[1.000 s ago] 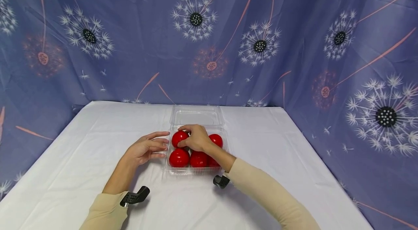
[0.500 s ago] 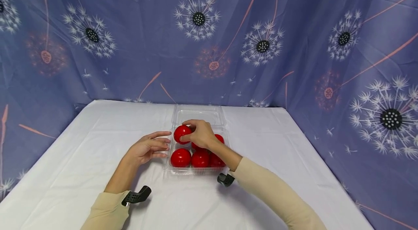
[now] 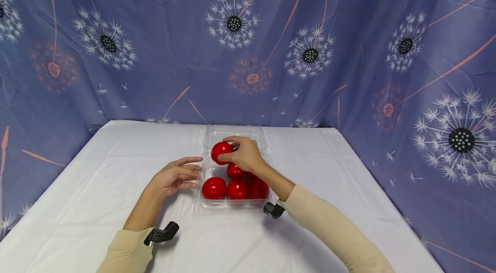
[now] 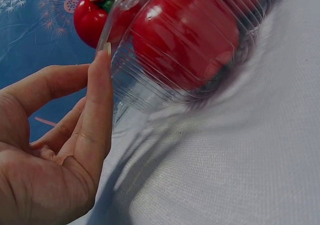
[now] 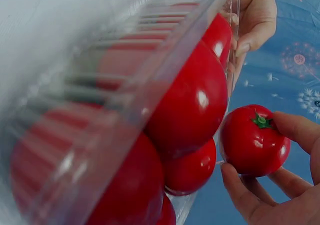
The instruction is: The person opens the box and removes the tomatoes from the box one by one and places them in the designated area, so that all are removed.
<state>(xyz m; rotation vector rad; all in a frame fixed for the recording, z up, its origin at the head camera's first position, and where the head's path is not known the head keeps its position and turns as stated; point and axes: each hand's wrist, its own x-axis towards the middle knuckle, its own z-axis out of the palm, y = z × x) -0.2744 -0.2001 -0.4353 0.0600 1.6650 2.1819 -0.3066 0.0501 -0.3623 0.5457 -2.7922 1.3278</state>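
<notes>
A red plastic-looking tomato (image 3: pixel 221 153) with a green calyx is raised over the back left of a clear plastic clamshell box (image 3: pixel 207 173). My right hand (image 3: pixel 247 153) pinches it between thumb and fingers; the right wrist view shows this tomato (image 5: pixel 254 141) apart from the box wall. Several more red tomatoes (image 3: pixel 214 188) sit in the box, some partly hidden by my right hand and forearm. At the box's left side is my left hand (image 3: pixel 172 177), its fingers extended. In the left wrist view a fingertip (image 4: pixel 102 60) touches the box's rim.
The box's clear lid (image 3: pixel 261 140) lies folded back behind it. A white cloth covers the table (image 3: pixel 329 169). Behind and at the sides hangs a blue curtain (image 3: pixel 174 49) with dandelion prints. Each wrist carries a small black camera (image 3: pixel 164 232).
My right hand has lifted the tomato from the back left of the box and carried it up and slightly right. My left hand has stayed at the box's left side.
</notes>
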